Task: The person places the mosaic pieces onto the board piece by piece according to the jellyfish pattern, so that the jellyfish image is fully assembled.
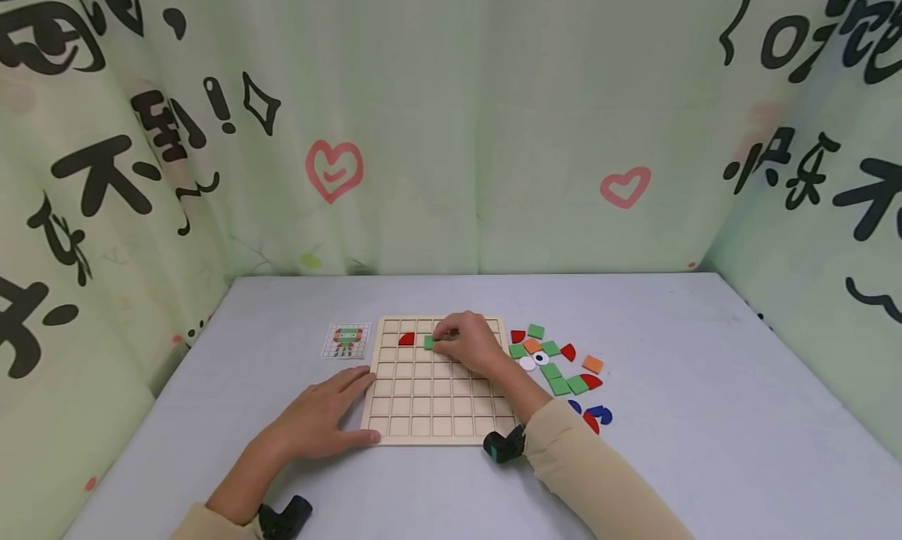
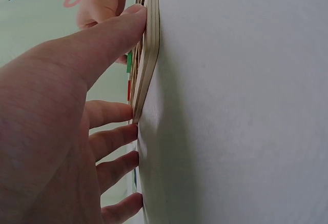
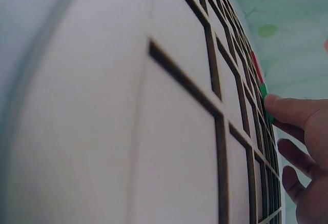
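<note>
A wooden grid board (image 1: 423, 407) lies on the table. My left hand (image 1: 320, 415) rests at its left edge with fingers spread; the thumb touches the near corner in the left wrist view. Over the board's upper part, my right hand (image 1: 474, 343) pinches a green square tile (image 1: 428, 342) between thumb and index finger, at a cell in the second row. The same green tile (image 3: 264, 95) shows at the thumb tip in the right wrist view, where the other fingers are curled. One cell left of it sits a red quarter-round tile (image 1: 406, 339) on the grid.
A small pattern card (image 1: 346, 341) with a figure on a grid lies left of the board. To the right are scattered green squares (image 1: 560, 386), red quarter-rounds (image 1: 590, 381), orange squares (image 1: 593, 364), white round pieces (image 1: 527, 363) and blue pieces (image 1: 604, 415). A curtain (image 1: 423, 133) surrounds the table.
</note>
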The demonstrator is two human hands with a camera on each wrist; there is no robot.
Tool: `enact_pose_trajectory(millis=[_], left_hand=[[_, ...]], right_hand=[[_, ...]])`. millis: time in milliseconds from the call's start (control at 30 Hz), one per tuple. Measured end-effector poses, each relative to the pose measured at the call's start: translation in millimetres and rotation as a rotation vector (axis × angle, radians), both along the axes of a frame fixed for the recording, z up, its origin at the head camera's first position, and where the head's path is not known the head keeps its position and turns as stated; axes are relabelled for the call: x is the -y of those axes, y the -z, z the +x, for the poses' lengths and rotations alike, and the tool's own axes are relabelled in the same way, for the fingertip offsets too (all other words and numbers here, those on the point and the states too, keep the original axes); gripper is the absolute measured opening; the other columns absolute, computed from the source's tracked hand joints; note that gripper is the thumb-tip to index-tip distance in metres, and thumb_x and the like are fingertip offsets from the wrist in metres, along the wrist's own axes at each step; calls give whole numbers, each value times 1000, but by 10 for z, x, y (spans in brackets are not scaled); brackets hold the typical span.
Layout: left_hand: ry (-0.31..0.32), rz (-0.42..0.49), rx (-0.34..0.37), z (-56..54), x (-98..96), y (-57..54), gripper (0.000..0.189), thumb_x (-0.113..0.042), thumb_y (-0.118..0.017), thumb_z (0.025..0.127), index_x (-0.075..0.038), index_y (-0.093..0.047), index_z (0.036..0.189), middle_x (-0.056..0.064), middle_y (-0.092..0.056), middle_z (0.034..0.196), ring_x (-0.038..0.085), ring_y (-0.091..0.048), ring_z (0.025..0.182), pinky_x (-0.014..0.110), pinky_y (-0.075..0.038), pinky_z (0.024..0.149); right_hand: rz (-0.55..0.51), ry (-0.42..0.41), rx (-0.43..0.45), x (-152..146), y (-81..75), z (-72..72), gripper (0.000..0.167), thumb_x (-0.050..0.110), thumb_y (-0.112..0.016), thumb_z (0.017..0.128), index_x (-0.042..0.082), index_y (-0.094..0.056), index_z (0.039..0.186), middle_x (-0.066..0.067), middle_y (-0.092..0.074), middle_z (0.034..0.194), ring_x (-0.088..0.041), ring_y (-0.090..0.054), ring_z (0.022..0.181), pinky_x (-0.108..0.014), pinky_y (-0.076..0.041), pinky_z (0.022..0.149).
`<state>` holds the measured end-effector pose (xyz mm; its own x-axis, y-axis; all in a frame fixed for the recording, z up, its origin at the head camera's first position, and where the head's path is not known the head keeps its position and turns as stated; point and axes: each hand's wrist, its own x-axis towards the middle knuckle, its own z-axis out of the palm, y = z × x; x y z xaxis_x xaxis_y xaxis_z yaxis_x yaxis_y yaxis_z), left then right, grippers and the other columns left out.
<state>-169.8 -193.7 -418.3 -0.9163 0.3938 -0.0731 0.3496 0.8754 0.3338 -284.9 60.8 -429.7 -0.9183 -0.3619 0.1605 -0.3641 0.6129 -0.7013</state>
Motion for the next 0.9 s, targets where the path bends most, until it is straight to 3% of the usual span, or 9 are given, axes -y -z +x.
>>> enact_pose_trajectory(millis=[900], left_hand=[[-8,9,9,-3,19,14,87,-61,-66,81,-14,-38,149,7,-34,156,31,-35,143,56,-35,108]], right_hand=[[26,40,27,139,-23,-74,5,15,-76,83,15,-76,88,1,-72,95,-15,-58,89,-35,-48,84]])
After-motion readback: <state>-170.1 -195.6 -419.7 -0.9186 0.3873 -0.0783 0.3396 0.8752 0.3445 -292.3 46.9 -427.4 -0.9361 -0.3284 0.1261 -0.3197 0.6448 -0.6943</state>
